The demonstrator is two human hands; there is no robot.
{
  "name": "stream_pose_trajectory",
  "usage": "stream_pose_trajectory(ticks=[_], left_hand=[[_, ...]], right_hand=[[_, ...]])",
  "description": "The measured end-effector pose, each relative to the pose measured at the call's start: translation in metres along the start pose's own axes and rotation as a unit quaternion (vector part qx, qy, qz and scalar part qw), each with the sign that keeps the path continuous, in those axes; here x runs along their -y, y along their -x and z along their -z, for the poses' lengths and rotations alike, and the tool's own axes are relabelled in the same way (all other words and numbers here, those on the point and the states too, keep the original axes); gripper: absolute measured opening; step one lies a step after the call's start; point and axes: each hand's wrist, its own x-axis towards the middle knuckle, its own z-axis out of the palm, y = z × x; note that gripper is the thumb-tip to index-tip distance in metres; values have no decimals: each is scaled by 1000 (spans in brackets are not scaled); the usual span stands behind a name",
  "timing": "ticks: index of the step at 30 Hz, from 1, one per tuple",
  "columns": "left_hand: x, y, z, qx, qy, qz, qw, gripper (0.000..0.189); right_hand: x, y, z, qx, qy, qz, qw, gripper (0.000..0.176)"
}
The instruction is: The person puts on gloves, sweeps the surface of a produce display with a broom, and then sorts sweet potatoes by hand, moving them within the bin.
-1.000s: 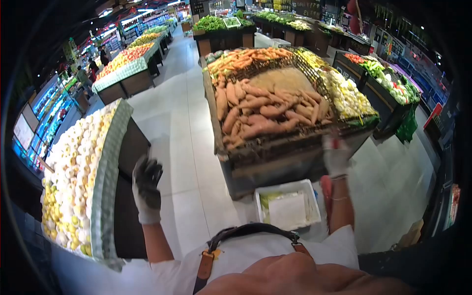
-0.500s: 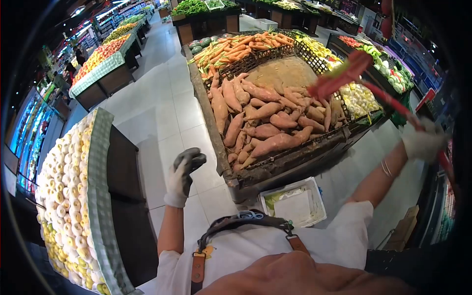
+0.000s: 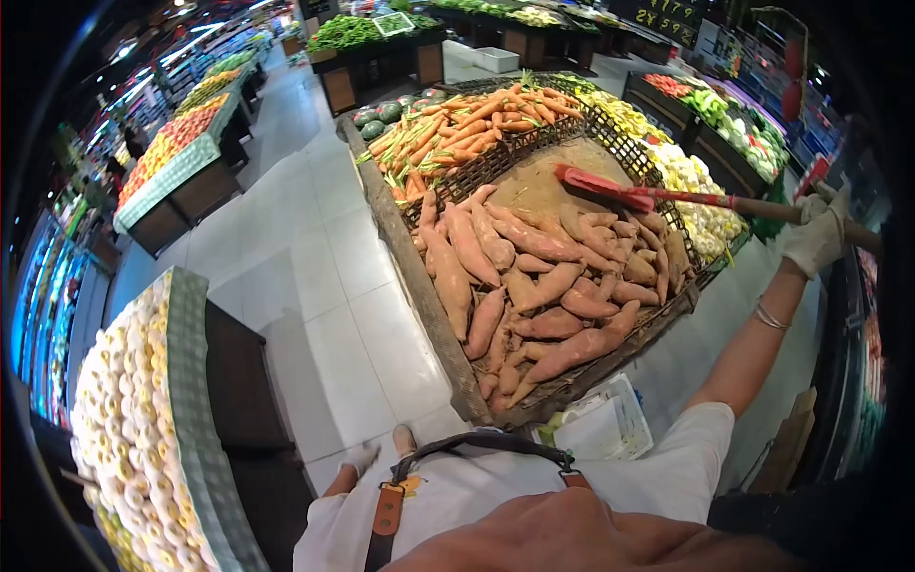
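Note:
My right hand (image 3: 818, 236), in a pale work glove, is closed around the handle of a red-headed broom (image 3: 610, 187). The broom reaches in from the right, and its head rests on or just above the brown board (image 3: 534, 181) at the back of the sweet potato bin. Right in front of the head lies a heap of sweet potatoes (image 3: 548, 272), reddish and loosely piled. My left hand (image 3: 360, 458), also gloved, hangs low beside my body over the floor. Its fingers are mostly hidden, and I see nothing held in it.
Carrots (image 3: 477, 124) lie behind a black mesh divider (image 3: 515, 138), with watermelons (image 3: 376, 124) beside them. Pale bagged produce (image 3: 696, 195) borders the bin's right side. A white crate (image 3: 610, 424) sits by the bin's near edge. A stand of wrapped pale fruit (image 3: 133, 400) is at left.
The broom has swung down and left from the air onto the back of the bin. My left hand has dropped to my side. The view has shifted slightly.

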Motion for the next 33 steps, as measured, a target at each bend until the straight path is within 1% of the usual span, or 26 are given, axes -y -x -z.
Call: stream_pose_trajectory(ticks=[1, 2, 3, 5, 6, 7, 9, 10, 12, 13, 14, 15, 16, 18, 20, 22, 23, 24, 25, 27, 28, 29, 30, 31, 32, 33], left_hand=[[40, -7, -2, 40, -72, -3, 997, 37], [71, -18, -2, 85, -140, -14, 986, 37], [99, -25, 7, 106, -177, -20, 978, 37], [135, -44, 34, 127, -234, -39, 963, 36], [149, -58, 49, 130, -263, -56, 954, 36], [158, -77, 68, 121, -300, -93, 942, 36], [167, -116, 105, 84, -383, -193, 900, 36], [167, -132, 122, 57, -407, -228, 883, 35], [158, -170, 150, 10, -394, -241, 887, 35], [125, -179, 159, 31, -238, -115, 964, 39], [87, -187, 170, 8, -69, 10, 998, 44], [46, -193, 176, 0, -52, -16, 999, 42], [8, -200, 178, -8, -32, -43, 999, 41], [-50, -222, 170, 33, 38, -114, 992, 35], [-120, -191, 177, 94, 71, -195, 974, 30], [-157, -173, 175, 136, 49, -222, 964, 27], [-167, -166, 170, 155, 40, -233, 959, 25], [-173, -159, 165, 184, 79, -235, 951, 27], [-181, -155, 164, 204, 72, -248, 944, 27], [-202, -148, 172, 243, 57, -272, 929, 29], [-229, -131, 190, 248, 30, -279, 927, 30], [-250, -129, 201, 228, 28, -296, 927, 31], [-276, -128, 212, 199, 21, -315, 928, 32], [-297, -136, 217, 137, 10, -415, 900, 34], [-338, -113, 237, 118, -24, -424, 898, 40], [-362, -136, 234, 152, 9, -469, 870, 44]], right_hand=[[0, -4, 4, 42, 14, -19, 999, 39], [16, 16, -23, -18, 27, -26, 999, 40], [33, 42, -55, -63, 40, -18, 997, 40], [24, 29, -58, -46, 27, -31, 998, 39], [23, 25, -63, -22, 25, -22, 999, 39], [21, 24, -69, 1, 24, -15, 1000, 39], [19, 22, -90, -14, 35, -17, 999, 38], [20, 26, -102, -28, 43, -9, 999, 37], [20, 28, -114, -56, 49, -9, 997, 35], [19, 33, -113, -39, 47, -1, 998, 35], [18, 35, -109, -34, 50, 0, 998, 36], [19, 37, -105, -26, 52, 2, 998, 37], [21, 42, -105, -45, 64, 10, 997, 38], [24, 44, -98, -68, 65, 8, 996, 38], [25, 44, -90, -92, 61, -2, 994, 38], [18, 34, -66, -98, 32, -8, 995, 39], [19, 35, -65, -99, 16, -13, 995, 39], [17, 39, -64, -124, 50, 0, 991, 40], [17, 47, -70, -149, 83, 12, 985, 41], [-12, 44, -54, -171, 99, -5, 980, 38], [-27, 49, -54, -190, 113, -11, 975, 37], [-44, 57, -53, -211, 128, -18, 969, 37], [-65, 68, -55, -223, 116, -37, 967, 37], [-88, 79, -54, -235, 104, -56, 965, 37], [-113, 87, -49, -263, 105, -68, 957, 38], [-133, 91, -46, -291, 106, -78, 948, 39]])
